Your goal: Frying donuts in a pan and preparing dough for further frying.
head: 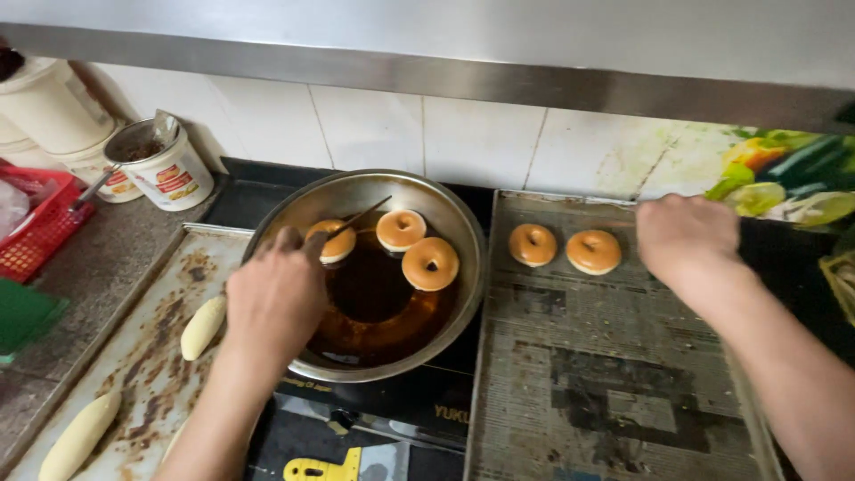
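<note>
Frying in hand: left hand over the near rim of the metal pan, fingers pinched on a thin stick whose tip lies at the doughnut on the pan's left. Two more rings afloat in the dark oil, one at the back, one just right of centre, all three golden on top. Right hand out over the lined tray, fingers curled shut, apparently on a second stick; too little shows to tell for sure. Two finished doughnuts side by side at the tray's far edge, just left of that hand.

By the look of it, lifting-out stage, partly done. Next move, as a judgement: tip of the stick through the hole of the left ring, a steady lift, a pause for oil to drip, then across the rim to the tray beside the other two. Raw dough sticks on the floured tray at left, untouched.
</note>
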